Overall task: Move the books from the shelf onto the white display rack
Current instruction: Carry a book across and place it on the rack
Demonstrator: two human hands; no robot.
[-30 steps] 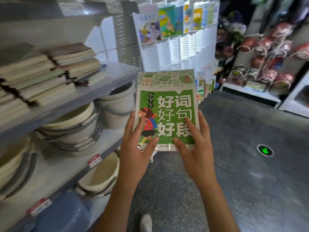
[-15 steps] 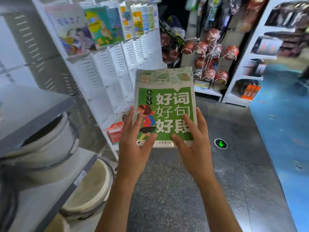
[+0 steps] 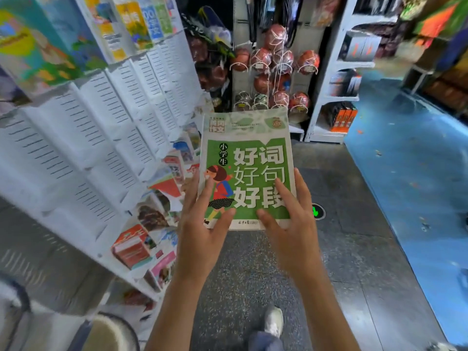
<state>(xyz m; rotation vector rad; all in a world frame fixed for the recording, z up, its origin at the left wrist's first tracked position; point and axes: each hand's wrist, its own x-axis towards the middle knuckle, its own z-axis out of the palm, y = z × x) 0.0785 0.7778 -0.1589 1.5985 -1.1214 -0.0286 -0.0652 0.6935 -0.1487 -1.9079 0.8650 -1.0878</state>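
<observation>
In the head view, the left hand [image 3: 202, 239] and the right hand [image 3: 291, 231] are holding a green book [image 3: 247, 168] between them, cover up, above the speckled floor [image 3: 253, 274]; the thumbs are lying across its cover, while the other fingers are clamped round its side edges. The white display rack [image 3: 83, 138] is standing just left of it, with books sitting in its top and bottom pockets. Netted balls [image 3: 273, 72] are hanging behind.
</observation>
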